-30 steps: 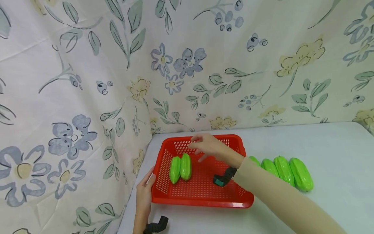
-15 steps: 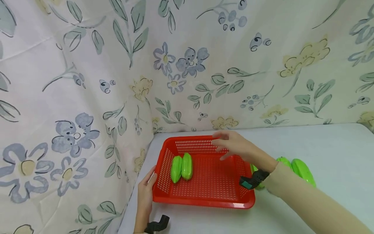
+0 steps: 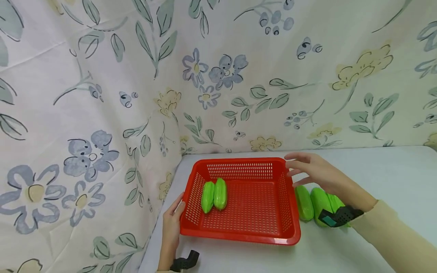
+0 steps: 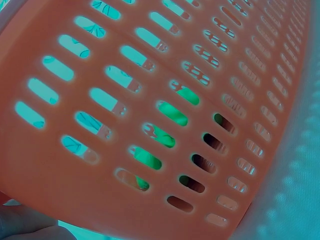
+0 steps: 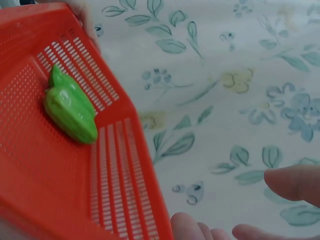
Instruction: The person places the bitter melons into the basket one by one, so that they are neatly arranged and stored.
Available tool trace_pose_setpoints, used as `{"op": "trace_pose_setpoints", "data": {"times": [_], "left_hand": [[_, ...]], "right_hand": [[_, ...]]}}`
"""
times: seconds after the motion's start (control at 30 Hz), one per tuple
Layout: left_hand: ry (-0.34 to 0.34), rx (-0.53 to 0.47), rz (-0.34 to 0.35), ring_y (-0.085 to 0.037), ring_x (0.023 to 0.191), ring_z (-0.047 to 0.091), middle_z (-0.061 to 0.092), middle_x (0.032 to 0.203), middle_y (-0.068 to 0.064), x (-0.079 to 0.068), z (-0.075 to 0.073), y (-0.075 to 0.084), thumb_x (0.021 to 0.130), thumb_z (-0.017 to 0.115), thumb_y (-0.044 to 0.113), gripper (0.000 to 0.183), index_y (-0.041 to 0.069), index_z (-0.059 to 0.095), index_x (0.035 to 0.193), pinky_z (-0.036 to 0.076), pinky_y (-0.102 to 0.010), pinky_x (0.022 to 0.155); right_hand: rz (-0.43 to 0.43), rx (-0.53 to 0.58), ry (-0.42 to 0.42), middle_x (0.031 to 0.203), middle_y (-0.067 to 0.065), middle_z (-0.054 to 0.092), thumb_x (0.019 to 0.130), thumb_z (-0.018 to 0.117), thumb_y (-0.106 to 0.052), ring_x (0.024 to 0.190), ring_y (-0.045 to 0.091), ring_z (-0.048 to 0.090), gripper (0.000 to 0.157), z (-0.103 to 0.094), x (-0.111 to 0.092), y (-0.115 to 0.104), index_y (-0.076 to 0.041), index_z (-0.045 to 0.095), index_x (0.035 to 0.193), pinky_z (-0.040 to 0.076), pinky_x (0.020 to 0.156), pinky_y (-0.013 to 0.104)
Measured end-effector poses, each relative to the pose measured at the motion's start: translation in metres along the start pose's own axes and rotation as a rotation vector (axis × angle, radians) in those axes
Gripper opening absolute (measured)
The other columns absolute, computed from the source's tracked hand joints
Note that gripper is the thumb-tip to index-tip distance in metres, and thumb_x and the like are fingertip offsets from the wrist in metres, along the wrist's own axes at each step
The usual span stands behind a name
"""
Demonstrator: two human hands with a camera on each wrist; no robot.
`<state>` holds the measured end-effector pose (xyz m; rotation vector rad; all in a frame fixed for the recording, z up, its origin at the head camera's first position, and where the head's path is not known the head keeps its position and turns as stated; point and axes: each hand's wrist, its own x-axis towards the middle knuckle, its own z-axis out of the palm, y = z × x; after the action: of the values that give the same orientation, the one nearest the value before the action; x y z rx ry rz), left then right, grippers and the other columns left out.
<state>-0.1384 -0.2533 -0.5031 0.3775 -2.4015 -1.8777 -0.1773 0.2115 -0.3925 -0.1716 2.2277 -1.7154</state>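
Observation:
A red perforated plastic basket point(image 3: 249, 204) stands on the white table. Inside it, toward the left, lie two glossy, ridged green vegetables point(image 3: 220, 194), long and shaped like small squashes; their exact kind is unclear. My left hand point(image 3: 172, 220) holds the basket's left rim, thumb at the edge and fingers along the outer wall. Over the right rim hovers my right hand point(image 3: 315, 172), fingers spread and slightly bent, holding nothing. Beneath that hand and wrist, right of the basket, several similar green vegetables point(image 3: 304, 203) lie in a row, partly hidden by the arm.
A floral cloth point(image 3: 256, 76) hangs behind the table and along its left side. The white tabletop point(image 3: 392, 178) extends to the right beyond the vegetables. Each wrist wears a black strap with a small camera point(image 3: 336, 218).
My right hand has moved right, from above the basket's inside to its right rim and the loose vegetables. The left hand stays at the basket. The head view has shifted slightly.

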Motion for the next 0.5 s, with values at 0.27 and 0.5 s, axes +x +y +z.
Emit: {"op": "trace_pose_setpoints", "data": {"times": [0.27,0.5], "left_hand": [[-0.002,-0.007,-0.003,-0.021,0.133,0.058,0.053,0.157,-0.002,0.0,0.0,-0.001,0.108,0.052,0.041,0.048,0.027,0.053,0.154,0.06,-0.026,0.091],[-0.005,-0.009,-0.008,-0.022,0.134,0.057,0.054,0.157,-0.002,0.001,0.0,-0.001,0.108,0.052,0.042,0.047,0.027,0.054,0.154,0.06,-0.027,0.092]], "right_hand": [[0.001,-0.029,0.044,0.147,0.031,0.049,0.11,0.052,-0.036,0.109,0.019,0.069,0.061,-0.033,-0.023,0.023,0.001,0.037,0.156,0.065,0.083,0.043],[-0.001,-0.007,0.071,0.127,-0.003,0.065,0.112,0.047,-0.035,0.105,0.01,0.071,0.05,-0.067,-0.041,0.041,-0.008,0.042,0.153,0.065,0.084,0.042]]}}
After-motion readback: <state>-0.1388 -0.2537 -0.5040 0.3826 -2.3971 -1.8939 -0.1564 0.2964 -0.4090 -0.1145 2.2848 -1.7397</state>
